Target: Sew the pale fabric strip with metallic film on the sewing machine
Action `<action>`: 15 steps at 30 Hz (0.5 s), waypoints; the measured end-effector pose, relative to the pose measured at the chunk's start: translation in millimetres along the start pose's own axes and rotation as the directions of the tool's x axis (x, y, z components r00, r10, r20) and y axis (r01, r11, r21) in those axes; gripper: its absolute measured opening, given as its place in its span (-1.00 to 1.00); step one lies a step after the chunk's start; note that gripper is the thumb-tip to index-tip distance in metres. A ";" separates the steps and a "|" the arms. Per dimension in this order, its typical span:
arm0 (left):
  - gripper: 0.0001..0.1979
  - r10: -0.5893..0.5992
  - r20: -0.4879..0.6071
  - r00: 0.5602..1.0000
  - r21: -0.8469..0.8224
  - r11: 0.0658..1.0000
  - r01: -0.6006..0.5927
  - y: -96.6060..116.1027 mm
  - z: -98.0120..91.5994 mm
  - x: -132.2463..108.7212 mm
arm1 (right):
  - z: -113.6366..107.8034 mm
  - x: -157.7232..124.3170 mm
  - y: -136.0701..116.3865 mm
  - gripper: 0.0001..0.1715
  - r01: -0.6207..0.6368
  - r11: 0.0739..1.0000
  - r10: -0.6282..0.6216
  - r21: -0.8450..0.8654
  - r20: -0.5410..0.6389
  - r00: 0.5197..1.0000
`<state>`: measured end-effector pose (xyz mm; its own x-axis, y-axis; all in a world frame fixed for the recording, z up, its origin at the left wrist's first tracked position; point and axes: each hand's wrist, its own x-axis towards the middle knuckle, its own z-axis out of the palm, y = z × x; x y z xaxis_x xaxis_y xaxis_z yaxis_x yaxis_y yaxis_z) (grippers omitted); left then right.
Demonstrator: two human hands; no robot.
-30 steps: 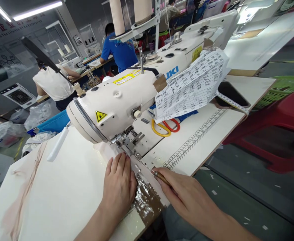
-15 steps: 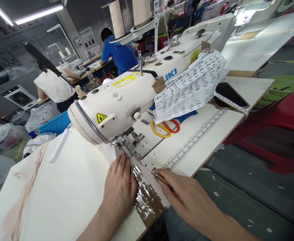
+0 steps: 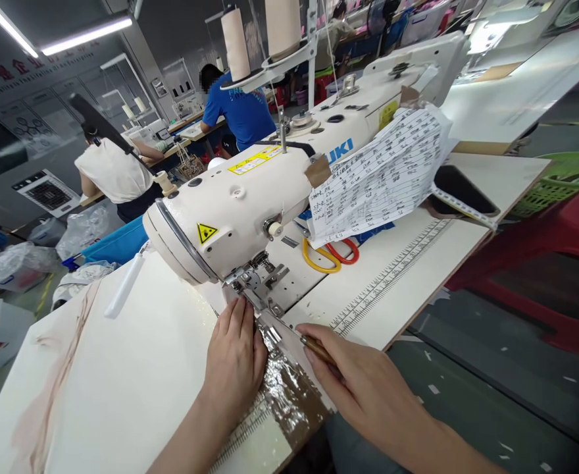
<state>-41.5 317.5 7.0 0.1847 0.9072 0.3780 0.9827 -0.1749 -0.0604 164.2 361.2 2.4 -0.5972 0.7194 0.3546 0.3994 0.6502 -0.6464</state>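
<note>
My left hand [image 3: 235, 355] lies flat, fingers stretched out together, just in front of the presser foot [image 3: 252, 299] of a white sewing machine [image 3: 240, 204]. A pale fabric strip [image 3: 297, 352] runs from the foot towards me, beside and partly beneath my hands. Between thumb and fingers, my right hand [image 3: 363, 382] grips an awl [image 3: 319, 349] by its wooden handle. The awl's thin metal shaft points towards the foot along the strip; its tip is hard to make out. Shiny brown tape [image 3: 289, 395] covers the table's front between my hands.
Scissors [image 3: 322, 257] with yellow and red handles lie behind the foot, partly under handwritten sheets [image 3: 378, 178]. A phone [image 3: 462, 187] and a red stool [image 3: 536, 263] are at right. Sheer pink fabric [image 3: 55, 388] lies at left on the white table [image 3: 141, 368]. Two people sit beyond.
The whole view has shifted slightly, moving the machine and table a little to the right in the picture. Both hands keep nearly the same places, the awl still gripped in the right.
</note>
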 end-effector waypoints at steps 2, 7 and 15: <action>-0.61 -0.034 -0.008 0.999 -0.026 0.999 0.034 -0.9 -0.9 2.8 | 2.5 4.7 -1.9 -0.67 0.020 1.000 -0.020 -0.004 -0.029 0.999; -0.66 -0.131 -0.011 0.991 -0.102 0.986 0.129 -4.9 -4.7 10.3 | 9.0 18.5 -9.8 -0.63 0.121 0.991 -0.119 0.054 -0.032 0.992; -0.61 -0.076 -0.057 0.995 -0.088 0.994 0.071 -11.7 -1.2 5.3 | 23.9 32.0 -21.1 -0.65 0.250 0.948 -0.250 -0.197 0.024 0.968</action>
<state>-52.0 323.9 10.8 0.1082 0.8947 0.4333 0.9886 -0.1429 0.0480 120.1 364.6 11.2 -0.6948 0.5280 0.4884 0.3664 0.8441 -0.3914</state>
